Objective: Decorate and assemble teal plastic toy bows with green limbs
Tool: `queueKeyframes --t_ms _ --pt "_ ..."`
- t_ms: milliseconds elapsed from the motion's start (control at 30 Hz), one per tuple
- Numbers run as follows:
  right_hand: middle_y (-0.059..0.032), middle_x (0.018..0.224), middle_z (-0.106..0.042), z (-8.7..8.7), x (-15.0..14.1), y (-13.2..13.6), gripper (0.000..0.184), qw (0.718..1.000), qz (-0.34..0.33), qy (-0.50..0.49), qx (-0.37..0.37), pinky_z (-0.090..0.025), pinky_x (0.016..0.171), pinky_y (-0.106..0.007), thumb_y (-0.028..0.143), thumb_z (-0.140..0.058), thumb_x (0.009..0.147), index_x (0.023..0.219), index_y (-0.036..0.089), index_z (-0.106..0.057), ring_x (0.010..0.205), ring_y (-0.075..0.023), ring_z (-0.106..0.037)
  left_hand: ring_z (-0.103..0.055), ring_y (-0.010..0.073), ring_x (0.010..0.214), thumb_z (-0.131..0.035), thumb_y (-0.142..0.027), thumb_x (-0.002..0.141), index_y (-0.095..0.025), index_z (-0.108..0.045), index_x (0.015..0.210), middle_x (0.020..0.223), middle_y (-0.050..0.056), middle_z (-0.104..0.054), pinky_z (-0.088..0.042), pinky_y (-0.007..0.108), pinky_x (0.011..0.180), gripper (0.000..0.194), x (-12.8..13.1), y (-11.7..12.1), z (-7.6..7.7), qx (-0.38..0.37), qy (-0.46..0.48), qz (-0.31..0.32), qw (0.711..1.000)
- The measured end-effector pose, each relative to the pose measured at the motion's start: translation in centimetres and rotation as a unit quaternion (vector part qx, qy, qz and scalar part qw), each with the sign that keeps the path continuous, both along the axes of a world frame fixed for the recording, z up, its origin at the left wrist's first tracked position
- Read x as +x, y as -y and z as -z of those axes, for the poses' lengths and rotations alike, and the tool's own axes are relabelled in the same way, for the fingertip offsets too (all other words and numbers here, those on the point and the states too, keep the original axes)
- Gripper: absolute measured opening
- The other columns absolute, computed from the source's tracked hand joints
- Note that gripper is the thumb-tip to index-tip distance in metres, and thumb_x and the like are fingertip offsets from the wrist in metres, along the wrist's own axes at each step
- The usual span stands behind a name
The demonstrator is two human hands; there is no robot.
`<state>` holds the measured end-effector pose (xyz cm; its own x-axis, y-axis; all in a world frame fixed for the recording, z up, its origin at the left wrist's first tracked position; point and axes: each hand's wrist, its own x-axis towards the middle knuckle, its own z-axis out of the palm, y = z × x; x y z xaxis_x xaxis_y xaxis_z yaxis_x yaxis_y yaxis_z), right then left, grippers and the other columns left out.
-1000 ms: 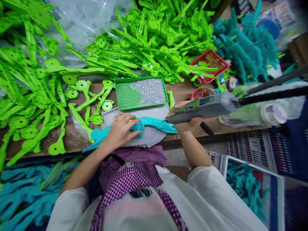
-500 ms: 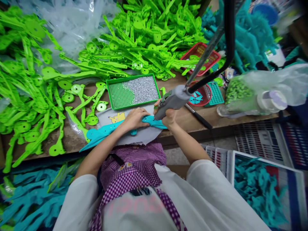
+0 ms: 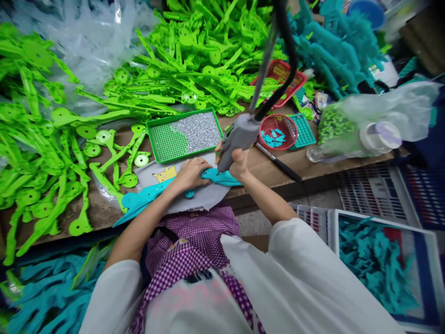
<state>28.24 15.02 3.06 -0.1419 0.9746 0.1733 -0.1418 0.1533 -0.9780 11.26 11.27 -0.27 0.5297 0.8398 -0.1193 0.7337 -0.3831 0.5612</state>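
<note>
My left hand (image 3: 190, 172) presses down on a teal plastic part (image 3: 153, 194) that lies across a grey mat (image 3: 205, 197) at the bench's front edge. My right hand (image 3: 237, 160) grips a grey powered screwdriver (image 3: 238, 139), held nearly upright with its tip on the teal part just right of my left hand. A black hose (image 3: 278, 55) runs up from the tool. A green tray (image 3: 163, 141) half covered with small silver screws sits just behind the mat.
Heaps of bright green plastic parts (image 3: 194, 69) cover the bench's left and back. A red round basket (image 3: 278, 131) with teal bits, a red tray (image 3: 281, 74), a clear bag (image 3: 365, 120) and teal parts (image 3: 340, 41) lie right. Crates of teal parts (image 3: 375, 260) stand below.
The screwdriver swung from lying almost level to nearly upright, and its tip shifted left along the teal part toward my left hand. The view drifted, sliding the bench contents leftward.
</note>
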Motion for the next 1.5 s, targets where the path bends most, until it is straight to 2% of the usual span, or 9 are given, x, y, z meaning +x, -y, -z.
queueKeyframes --t_ms 167,400,533,600,733,833,1067,1300,1500 --pt "0.0003 0.053 -0.053 -2.7 2.9 -2.0 0.081 0.997 0.058 -0.023 0.043 -0.051 0.043 -0.033 0.104 -0.046 0.051 0.072 0.027 -0.062 0.048 -0.0187 -0.058 -0.058 0.0290 0.111 -0.078 -0.038 0.082 -0.027 -0.068 0.124 0.123 0.006 -0.068 -0.042 0.045 0.095 0.045 -0.2 0.0 0.5 0.012 -0.004 0.001 1.000" --pt "0.0017 0.054 -0.051 -1.7 0.9 -3.7 0.070 0.994 0.062 0.010 0.094 -0.056 0.052 -0.035 0.094 -0.045 0.072 0.066 0.026 -0.062 0.049 -0.0163 -0.058 -0.057 0.0299 0.120 -0.080 -0.045 0.082 -0.026 -0.063 0.131 0.131 0.009 -0.063 -0.043 0.046 0.101 0.056 -0.4 0.4 -0.3 0.054 0.026 -0.005 0.998" --pt "0.0021 0.053 -0.051 -1.9 -1.4 -5.0 0.064 0.992 0.028 -0.003 0.122 -0.053 0.049 -0.031 0.085 -0.049 0.078 0.060 0.024 -0.060 0.047 -0.0138 -0.055 -0.058 0.0286 0.122 -0.070 -0.046 0.091 -0.027 -0.060 0.134 0.130 0.010 -0.064 -0.039 0.049 0.109 0.048 -5.2 5.2 -2.9 0.200 0.050 -0.106 0.973" --pt "0.0018 0.055 -0.053 -2.1 -2.0 -5.1 0.064 0.992 0.031 -0.019 0.120 -0.051 0.047 -0.031 0.087 -0.051 0.075 0.064 0.025 -0.061 0.047 -0.0142 -0.056 -0.061 0.0274 0.117 -0.068 -0.041 0.093 -0.028 -0.060 0.133 0.125 0.009 -0.066 -0.044 0.047 0.105 0.043 -8.7 8.9 -3.3 0.217 0.032 -0.196 0.956" --pt "0.0022 0.057 -0.052 -2.7 -3.8 -4.8 0.070 0.995 0.054 -0.029 0.084 -0.048 0.045 -0.030 0.094 -0.052 0.065 0.076 0.026 -0.061 0.049 -0.0160 -0.059 -0.064 0.0296 0.113 -0.067 -0.040 0.093 -0.027 -0.061 0.132 0.121 0.011 -0.066 -0.049 0.047 0.099 0.042 -13.5 15.5 -1.8 0.206 -0.039 -0.290 0.934" --pt "0.0014 0.058 -0.054 -3.3 -6.2 -4.6 0.076 0.997 0.042 -0.038 0.061 -0.048 0.043 -0.031 0.098 -0.049 0.060 0.079 0.026 -0.060 0.050 -0.0176 -0.061 -0.064 0.0303 0.113 -0.068 -0.036 0.093 -0.027 -0.062 0.131 0.120 0.012 -0.067 -0.049 0.047 0.098 0.040 -14.0 17.6 -0.3 0.226 -0.076 -0.307 0.921" --pt "0.0020 0.058 -0.054 -2.3 -10.6 -5.0 0.073 0.997 0.016 -0.055 0.054 -0.043 0.037 -0.029 0.097 -0.052 0.060 0.076 0.026 -0.057 0.041 -0.0143 -0.054 -0.067 0.0298 0.109 -0.070 -0.032 0.091 -0.029 -0.061 0.133 0.118 0.010 -0.071 -0.046 0.046 0.096 0.042 -12.6 17.2 0.5 0.259 -0.111 -0.324 0.903" --pt "0.0040 0.050 -0.049 -1.4 -13.0 -4.5 0.079 0.997 -0.054 -0.059 -0.011 -0.040 0.033 -0.028 0.100 -0.053 0.051 0.076 0.025 -0.058 0.038 -0.0151 -0.052 -0.068 0.0280 0.106 -0.074 -0.028 0.088 -0.034 -0.060 0.131 0.113 0.006 -0.073 -0.047 0.044 0.092 0.046 -12.6 17.2 0.7 0.261 -0.087 -0.335 0.901" --pt "0.0031 0.052 -0.052 -1.2 -13.5 -4.8 0.079 0.997 -0.067 -0.041 0.004 -0.041 0.035 -0.028 0.099 -0.055 0.051 0.078 0.025 -0.059 0.039 -0.0146 -0.052 -0.068 0.0276 0.105 -0.076 -0.028 0.087 -0.032 -0.061 0.130 0.111 0.006 -0.073 -0.048 0.043 0.090 0.046 -12.6 17.2 0.7 0.264 -0.092 -0.331 0.901"
